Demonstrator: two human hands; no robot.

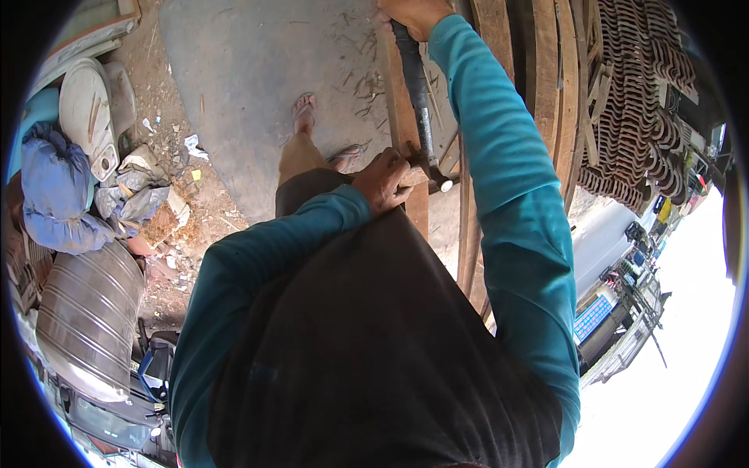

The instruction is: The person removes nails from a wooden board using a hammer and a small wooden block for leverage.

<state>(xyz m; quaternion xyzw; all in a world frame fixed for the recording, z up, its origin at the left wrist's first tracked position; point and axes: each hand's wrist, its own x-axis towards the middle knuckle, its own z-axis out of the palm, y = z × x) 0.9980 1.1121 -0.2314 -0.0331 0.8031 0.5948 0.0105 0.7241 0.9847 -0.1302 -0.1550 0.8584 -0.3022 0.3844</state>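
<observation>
My right hand point(416, 15), at the top edge, is wrapped round the dark grip of a hammer point(421, 117). Its metal shaft runs down toward me, and the head rests close to my left hand point(382, 183). The fingers of that left hand are closed at a small light-brown piece of wood point(413, 176), touching or nearly touching the hammer head. Beneath both hands lies a long wooden beam point(399, 101). How the left fingertips hold the small piece is partly hidden. Teal sleeves cover both my arms.
More long planks point(546, 86) lie to the right, beside stacked curved roof tiles point(640, 101). At the left are a blue bundle point(58, 187), a ribbed brown tank point(90, 312) and scattered litter. A grey sheet point(234, 86) with wood scraps covers the ground ahead.
</observation>
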